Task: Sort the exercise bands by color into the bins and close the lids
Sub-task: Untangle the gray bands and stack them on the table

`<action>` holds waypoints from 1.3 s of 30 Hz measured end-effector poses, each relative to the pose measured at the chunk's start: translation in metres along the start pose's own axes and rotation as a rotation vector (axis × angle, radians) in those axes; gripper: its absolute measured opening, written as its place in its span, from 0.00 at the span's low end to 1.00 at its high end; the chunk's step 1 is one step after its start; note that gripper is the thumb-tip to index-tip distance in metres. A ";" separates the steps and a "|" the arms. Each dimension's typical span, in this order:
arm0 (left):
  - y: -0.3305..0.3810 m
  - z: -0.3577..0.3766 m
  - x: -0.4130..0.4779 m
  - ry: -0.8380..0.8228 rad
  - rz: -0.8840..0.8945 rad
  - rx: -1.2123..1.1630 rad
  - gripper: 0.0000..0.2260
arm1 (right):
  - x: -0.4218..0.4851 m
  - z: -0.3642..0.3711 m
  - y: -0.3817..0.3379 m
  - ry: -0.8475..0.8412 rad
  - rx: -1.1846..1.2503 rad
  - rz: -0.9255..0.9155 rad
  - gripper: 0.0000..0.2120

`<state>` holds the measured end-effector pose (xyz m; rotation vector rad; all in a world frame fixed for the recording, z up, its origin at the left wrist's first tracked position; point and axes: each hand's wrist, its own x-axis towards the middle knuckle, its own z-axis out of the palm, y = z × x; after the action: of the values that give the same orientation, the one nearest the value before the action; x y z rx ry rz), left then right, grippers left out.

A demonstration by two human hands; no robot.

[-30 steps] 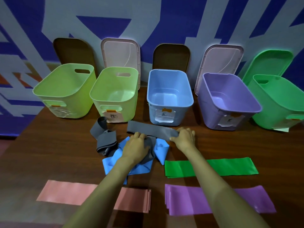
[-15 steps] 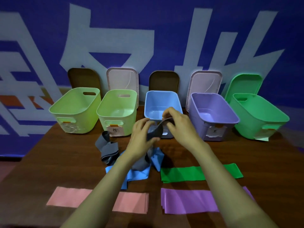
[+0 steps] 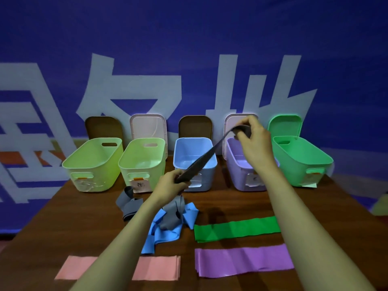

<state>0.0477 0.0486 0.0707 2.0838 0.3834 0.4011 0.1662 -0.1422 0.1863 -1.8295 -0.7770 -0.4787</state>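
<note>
A grey band (image 3: 201,162) has been lifted off the tabletop (image 3: 231,202) within the last second and is now held stretched in the air before the blue bin (image 3: 193,139). Its lower end is gripped in the curled left hand (image 3: 171,182), and its upper end is pinched in the raised right hand (image 3: 252,139). It has thus been freed from the blue band (image 3: 168,234), so binning is judged next; no band is seen in any bin
</note>
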 end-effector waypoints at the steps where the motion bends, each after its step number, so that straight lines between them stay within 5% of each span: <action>1: -0.001 0.000 -0.001 -0.005 0.000 0.011 0.05 | 0.001 -0.004 0.006 0.023 -0.008 0.024 0.04; 9: -0.007 0.010 -0.005 0.028 -0.201 -0.447 0.07 | -0.015 -0.023 0.082 0.011 -0.237 0.390 0.14; 13: -0.024 0.033 0.003 0.069 -0.319 -0.482 0.04 | -0.036 -0.020 0.134 -0.091 -0.349 0.529 0.13; 21: -0.048 0.090 0.020 0.116 -0.277 0.158 0.11 | -0.076 -0.006 0.211 -0.263 -0.526 0.637 0.11; 30: -0.070 0.104 0.034 0.105 -0.313 0.401 0.07 | -0.093 0.012 0.244 -0.260 -0.568 0.775 0.09; 39: -0.082 0.112 0.028 0.073 -0.198 0.711 0.11 | -0.112 0.025 0.243 -0.299 -0.775 0.547 0.17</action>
<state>0.1114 0.0173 -0.0522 2.6837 0.8659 0.2382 0.2570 -0.2113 -0.0568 -2.7649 -0.2411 -0.1408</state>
